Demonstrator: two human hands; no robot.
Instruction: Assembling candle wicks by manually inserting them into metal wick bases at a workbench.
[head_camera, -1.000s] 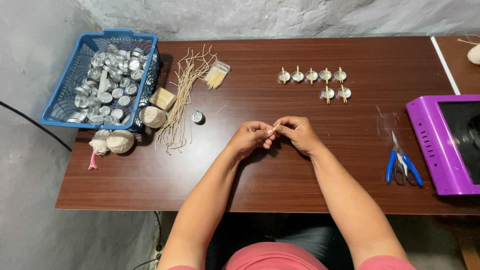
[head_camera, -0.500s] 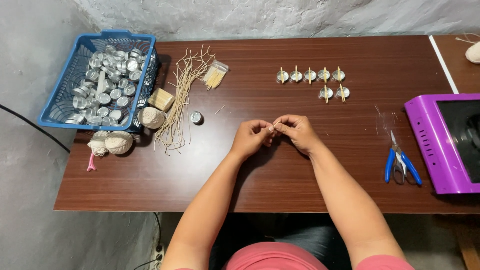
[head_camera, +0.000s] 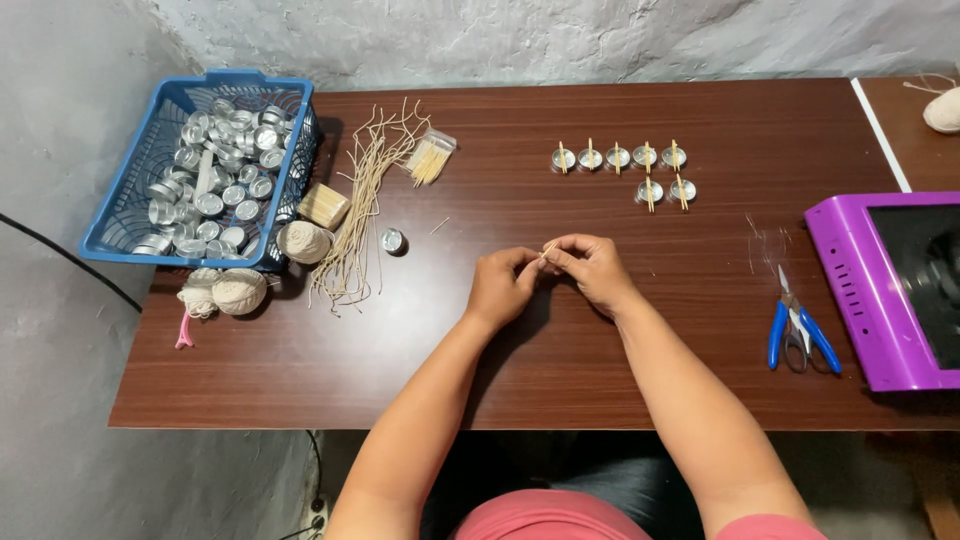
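Rough grey plaster walls stand behind a dark brown wooden tabletop (head_camera: 560, 340). Near its middle the two hands meet, fingertips together. The left hand (head_camera: 500, 287) and the right hand (head_camera: 595, 270) are both closed in a pinch on one thin pale stick (head_camera: 549, 248), of which only a short end shows between the fingers; whether a wick is also held there, I cannot tell.

Toward the far edge lie seven small metal cups (head_camera: 620, 165) in two rows, each with a stick laid across it. At the far left corner stands a blue basket (head_camera: 120, 215) full of empty metal cups. Just beside it are a bundle of pale wicks (head_camera: 365, 200), a small pack of sticks (head_camera: 432, 157), balls of string (head_camera: 303, 241) and one single cup (head_camera: 392, 240). Blue-handled scissors (head_camera: 798, 330) lie near the right edge, next to a purple device (head_camera: 880, 290).

The step seems to be the preparing of a stick for one more cup. The next move probably calls for a steady pinch and for reaching left to the single cup.
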